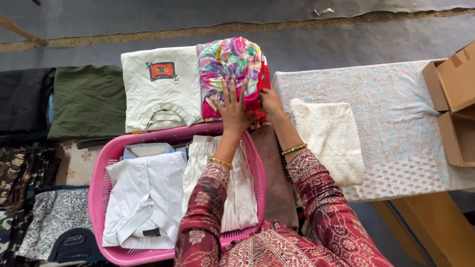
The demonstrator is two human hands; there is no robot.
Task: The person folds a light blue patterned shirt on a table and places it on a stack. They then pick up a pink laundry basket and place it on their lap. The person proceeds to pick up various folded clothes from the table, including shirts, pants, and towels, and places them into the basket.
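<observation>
Two hands meet on a folded multicoloured floral garment (228, 66) at the far end of the scene: the left hand (232, 110) lies flat on its near part with fingers (230, 90) spread wide and closing on nothing, while the right hand (270, 103) sits at the garment's right edge, its fingers tucked against or under the cloth, so whether they grip it cannot be told. A red layer (265, 81) shows just beyond the right fingers, mostly hidden under the floral cloth. Just left of the left fingers lies a folded cream T-shirt (161, 89) with a small printed picture, then a folded olive garment (88, 101), and a dark one (24, 99) cut off by the frame edge. Below the wrists stands a pink laundry basket (101, 190) holding a white shirt (143, 198) and a folded off-white piece (237, 188), the latter partly covered by the left forearm. To the right of the right fingers, a cream textured cloth (329, 138) rests on a table (396, 113) under a pale patterned cover; an open cardboard box (452, 99) runs out of frame. Patterned garments (29, 198) at lower left are cropped and hard to make out.
</observation>
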